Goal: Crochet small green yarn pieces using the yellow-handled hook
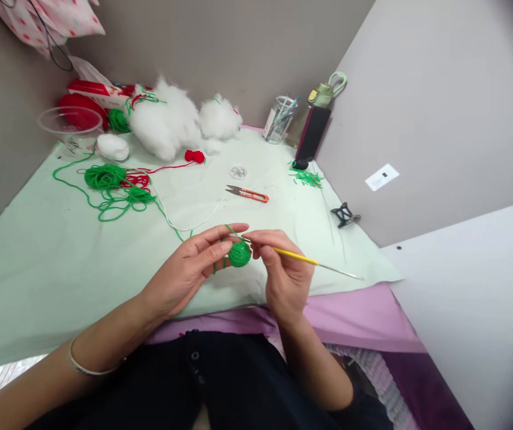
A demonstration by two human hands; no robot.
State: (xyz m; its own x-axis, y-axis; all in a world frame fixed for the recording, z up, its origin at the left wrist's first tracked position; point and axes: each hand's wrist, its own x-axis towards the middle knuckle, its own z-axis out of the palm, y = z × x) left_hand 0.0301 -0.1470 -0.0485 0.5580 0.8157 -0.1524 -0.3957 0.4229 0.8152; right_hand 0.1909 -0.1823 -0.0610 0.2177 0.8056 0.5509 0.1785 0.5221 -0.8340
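Note:
A small green crocheted ball [239, 254] is pinched between the thumb and fingers of my left hand [193, 263], with green yarn looped round those fingers. My right hand [285, 272] grips a crochet hook [295, 255] with a yellow handle; its tip meets the top edge of the green piece. From my left hand, green yarn runs back to a loose green tangle [106, 177] at the left. Orange-handled thread snips [247, 193] lie beyond my hands.
White stuffing [164, 122] is heaped at the back, right of a clear plastic cup [70, 122]. A jar of pens [279, 120], a green bottle [321, 95] and a dark phone [313, 132] stand back right. Green scraps [306, 177] and a black clip [344, 215] lie at the right.

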